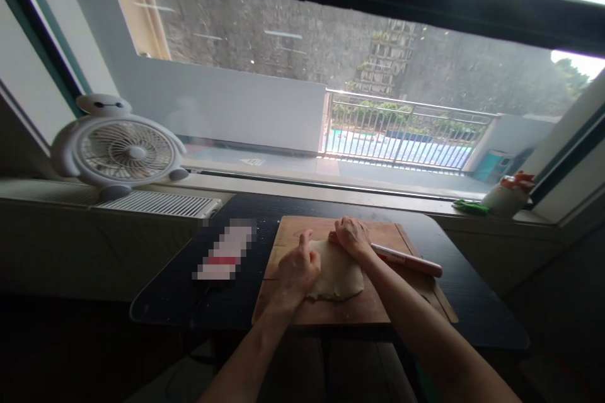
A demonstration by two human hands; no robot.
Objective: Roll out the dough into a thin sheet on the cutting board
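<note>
A flat, pale sheet of dough point(338, 274) lies on a wooden board point(378, 310). At its left edge is my left hand point(299, 266), the index finger stretched forward and the thumb apart from it. The other fingers are folded and partly hidden, and the hand touches the dough's side. Beyond the dough's upper right corner, my right hand point(352, 236) is closed over the left end of a rolling pin point(406, 258). The pin slants across the board to the right, passing behind my wrist, with its far handle at the board's right side.
The board rests on a dark table point(189, 302). A blurred-out pinkish item point(227, 252) lies left of it. A white fan point(135, 151) stands over a radiator point(165, 204) at the left. On the right sill sit a white pot point(505, 199) and something green point(471, 206).
</note>
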